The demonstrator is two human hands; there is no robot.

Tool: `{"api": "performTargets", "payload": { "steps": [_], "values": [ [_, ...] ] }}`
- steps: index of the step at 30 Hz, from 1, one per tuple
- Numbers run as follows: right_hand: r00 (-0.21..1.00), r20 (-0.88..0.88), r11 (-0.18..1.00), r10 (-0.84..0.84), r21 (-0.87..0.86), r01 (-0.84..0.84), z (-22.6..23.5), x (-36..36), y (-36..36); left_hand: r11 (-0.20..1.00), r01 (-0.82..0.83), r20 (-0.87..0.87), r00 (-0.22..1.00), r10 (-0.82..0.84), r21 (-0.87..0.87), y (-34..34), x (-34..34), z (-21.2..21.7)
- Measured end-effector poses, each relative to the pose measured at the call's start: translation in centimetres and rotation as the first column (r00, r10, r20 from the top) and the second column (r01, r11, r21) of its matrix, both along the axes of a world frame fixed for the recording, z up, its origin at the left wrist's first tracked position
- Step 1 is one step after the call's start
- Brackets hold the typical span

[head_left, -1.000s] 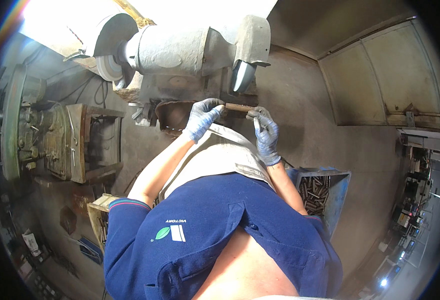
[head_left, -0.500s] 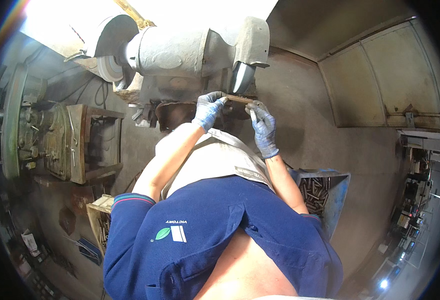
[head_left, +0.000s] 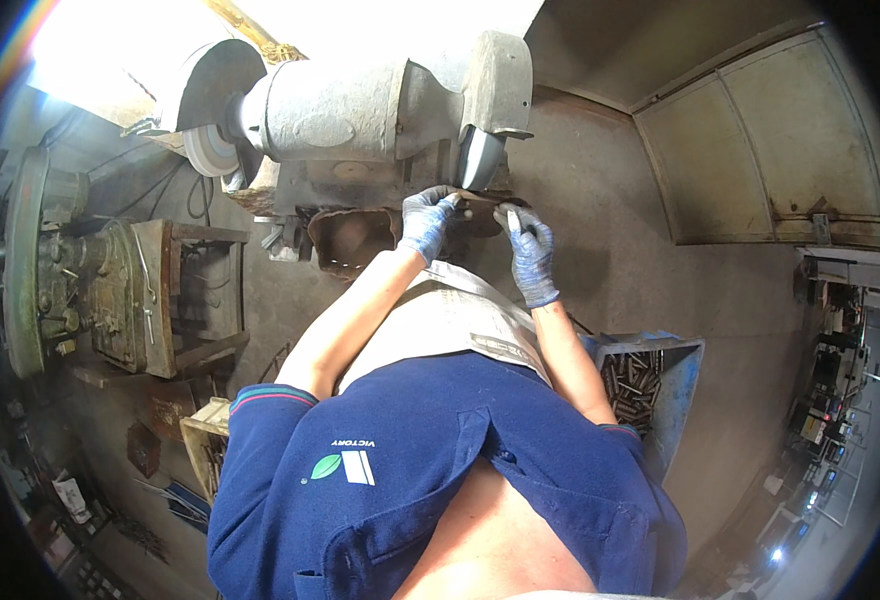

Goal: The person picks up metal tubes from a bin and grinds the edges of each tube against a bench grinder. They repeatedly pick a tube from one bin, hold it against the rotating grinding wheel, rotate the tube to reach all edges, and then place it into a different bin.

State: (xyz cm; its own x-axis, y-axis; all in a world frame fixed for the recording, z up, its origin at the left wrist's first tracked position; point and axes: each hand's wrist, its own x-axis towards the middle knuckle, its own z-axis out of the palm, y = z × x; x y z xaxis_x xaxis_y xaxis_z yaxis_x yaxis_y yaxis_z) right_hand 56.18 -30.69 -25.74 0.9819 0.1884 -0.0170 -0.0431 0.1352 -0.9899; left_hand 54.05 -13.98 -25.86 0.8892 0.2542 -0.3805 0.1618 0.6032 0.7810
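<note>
In front of me stands a grey double-ended grinder. Its right grinding wheel shows below a metal guard. My left hand, in a blue-grey work glove, pinches one end of a short, narrow metal bar. At the bar's other end is my right hand, gloved alike, with its thumb and fingers closed on it. The bar lies across the wheel's lower edge; whether it touches cannot be made out. The fingers cover both ends of the bar.
A blue bin of short metal rods stands by my right side. To the left is a cream crate, and farther off a greenish machine on a frame. The grinder's left wheel is exposed. Metal panels stand far right.
My left hand has moved slightly right and nearer the wheel. The bar has shifted closer under the wheel's edge and shows thinner. My right hand has barely moved.
</note>
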Motion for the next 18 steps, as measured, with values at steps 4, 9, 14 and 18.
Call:
{"api": "performTargets", "payload": {
  "steps": [4, 9, 14, 18],
  "values": [
    [0.998, -0.02, 0.998, 0.055, -0.017, -0.056, -0.8, -0.1, 1.4, 0.996, -0.01, -0.046, 0.999, 0.014, 0.086, 1.8, -0.2, -0.1],
    [0.989, -0.093, 0.99, 0.117, 0.085, -0.109, -1.2, -0.2, 3.0, 0.992, -0.062, -0.04, 0.997, 0.067, 0.111, 3.5, -0.5, -0.6],
    [0.991, -0.098, 0.992, 0.086, 0.104, -0.076, -1.5, 0.2, 2.2, 0.995, -0.002, -0.089, 0.996, 0.011, 0.096, 3.0, 0.0, -0.4],
    [0.985, -0.172, 0.99, 0.0, 0.138, 0.024, -1.8, 0.7, 0.1, 0.997, 0.007, -0.061, 0.998, -0.003, 0.075, 0.7, 1.1, -0.9]
  ]
}}
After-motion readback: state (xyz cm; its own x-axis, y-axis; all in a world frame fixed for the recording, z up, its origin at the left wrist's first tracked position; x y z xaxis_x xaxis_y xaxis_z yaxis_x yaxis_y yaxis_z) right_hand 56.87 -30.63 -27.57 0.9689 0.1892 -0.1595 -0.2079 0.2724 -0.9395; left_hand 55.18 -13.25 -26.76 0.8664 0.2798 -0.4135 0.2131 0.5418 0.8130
